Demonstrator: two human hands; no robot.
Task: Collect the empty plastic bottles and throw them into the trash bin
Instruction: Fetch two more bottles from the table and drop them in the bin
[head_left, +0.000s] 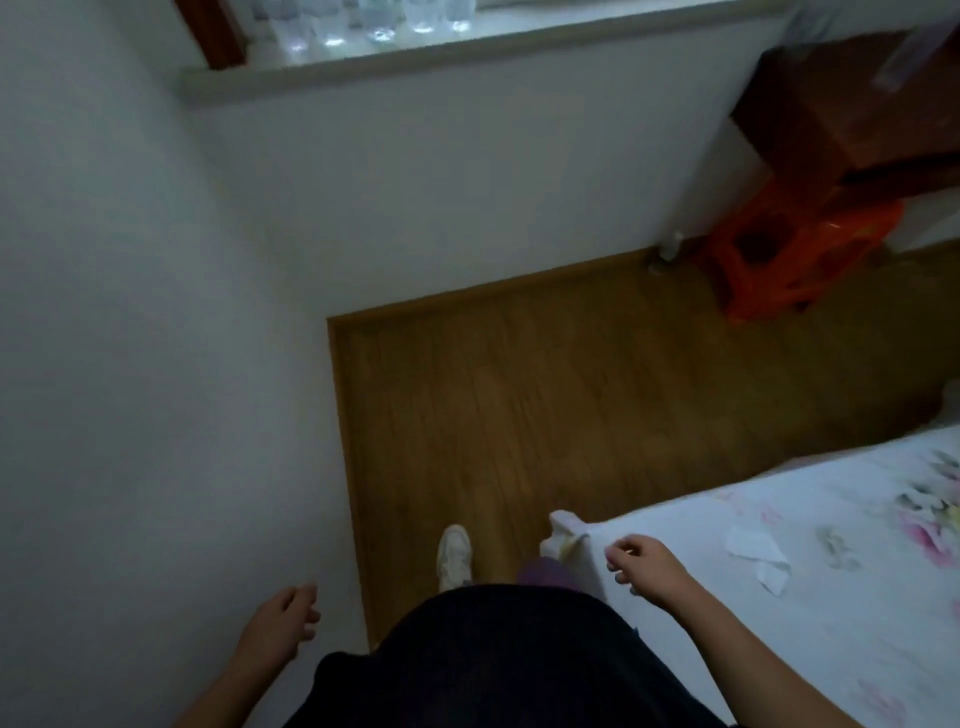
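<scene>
Wooden floor (519, 405) mid-frame. Clear bottles (379, 23) on windowsill (467, 49), top of frame, uncollected. Left hand (283, 618), right hand (641, 564): grip loose, empty. Bin unseen; everything apparently left.

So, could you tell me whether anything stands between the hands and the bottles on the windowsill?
Nothing visible does. The bottles stand on the windowsill ahead, and only bare wooden floor lies between them and the left hand and right hand. The red stool and the bed sit off to the right.
</scene>
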